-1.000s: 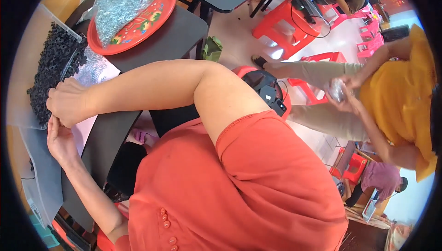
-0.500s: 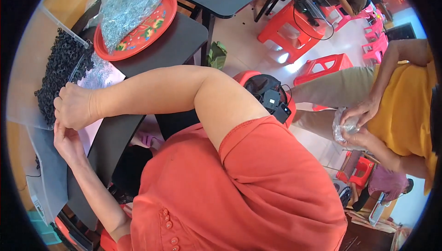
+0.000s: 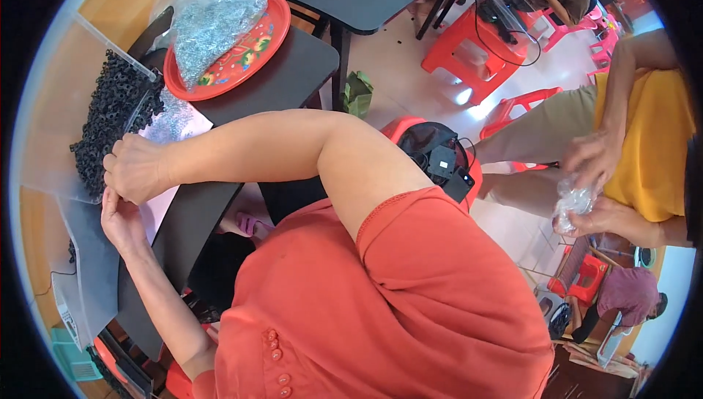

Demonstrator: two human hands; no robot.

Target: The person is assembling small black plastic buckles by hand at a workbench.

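Note:
My right hand (image 3: pixel 139 168) is closed, its fingers curled down and pinched at the tips, beside a heap of small black ring-like parts (image 3: pixel 110 128). Just below it my left hand (image 3: pixel 121 222) comes up, fingers bent and pressed together against the right hand's fingertips. Whatever lies between the fingertips is hidden or too small to make out. The black parts sit in a clear plastic bin (image 3: pixel 55 121). Beside them, small silvery pieces (image 3: pixel 174 113) are spread on a pink sheet (image 3: pixel 155 212) at the table's edge.
A red flowered tray (image 3: pixel 274 36) holds a clear bag of silvery small pieces (image 3: pixel 220 29). Dark tables (image 3: pixel 307 55) stand around. A red stool (image 3: pixel 476 51) and a stool bearing a black device (image 3: pixel 439 157) are behind. A person in yellow (image 3: pixel 652 143) handles a clear plastic bag (image 3: pixel 573 205).
The whole view has shifted slightly, with the scene sliding right. My hands stay together at the bin's edge. The person in yellow has lifted one hand off the plastic bag.

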